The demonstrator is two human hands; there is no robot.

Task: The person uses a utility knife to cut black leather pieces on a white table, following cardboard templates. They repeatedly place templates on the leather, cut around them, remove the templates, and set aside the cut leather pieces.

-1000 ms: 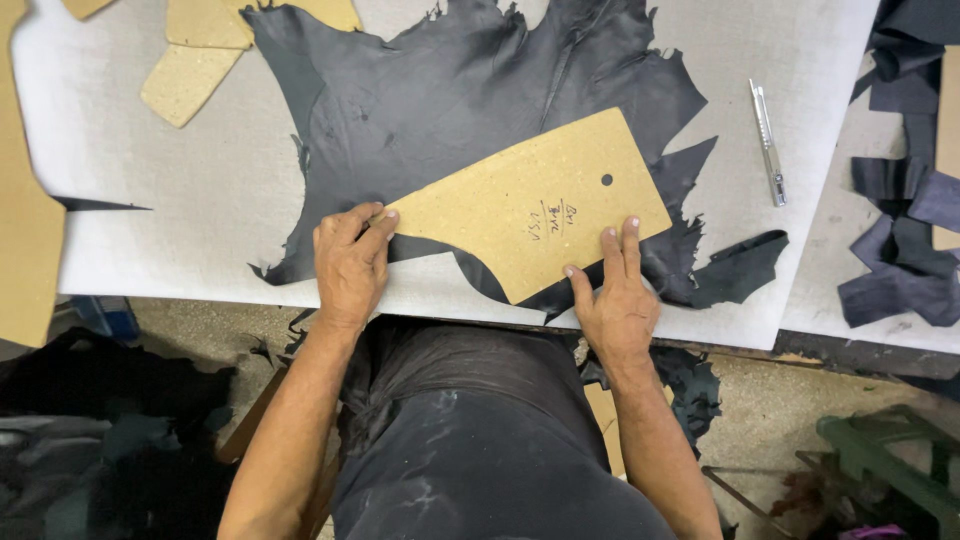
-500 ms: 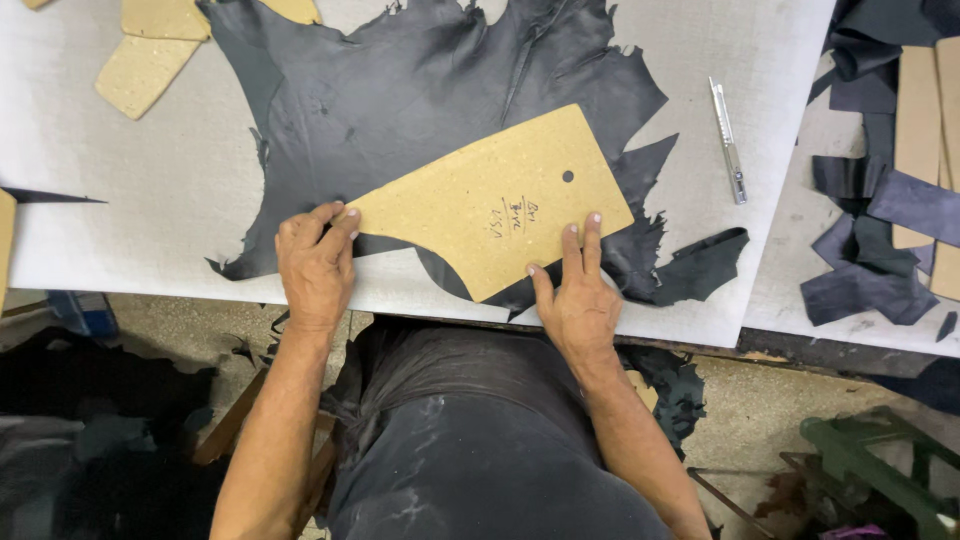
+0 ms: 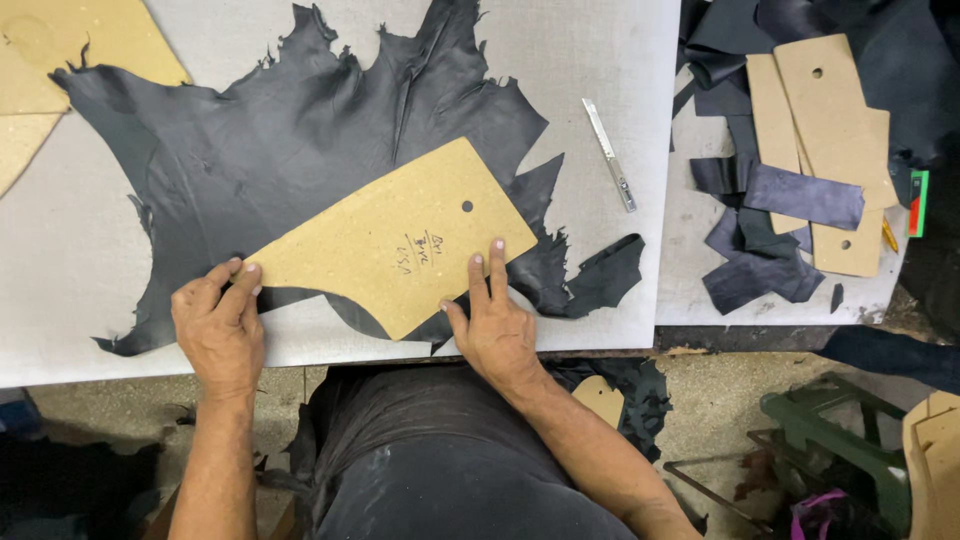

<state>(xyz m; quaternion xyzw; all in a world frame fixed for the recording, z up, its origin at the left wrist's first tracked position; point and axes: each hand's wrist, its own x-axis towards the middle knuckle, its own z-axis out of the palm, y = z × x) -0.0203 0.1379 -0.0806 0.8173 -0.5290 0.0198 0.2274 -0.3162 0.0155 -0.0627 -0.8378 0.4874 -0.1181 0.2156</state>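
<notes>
Fingers (image 3: 243, 283) press cardboard pattern (image 3: 395, 240) on grey table (image 3: 610, 60).

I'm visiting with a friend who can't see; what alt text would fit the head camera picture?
Seen from above, a person's left hand and right hand press a tan cardboard pattern flat on a dark leather hide spread over a grey table. A slim metal knife lies to the right.
</notes>
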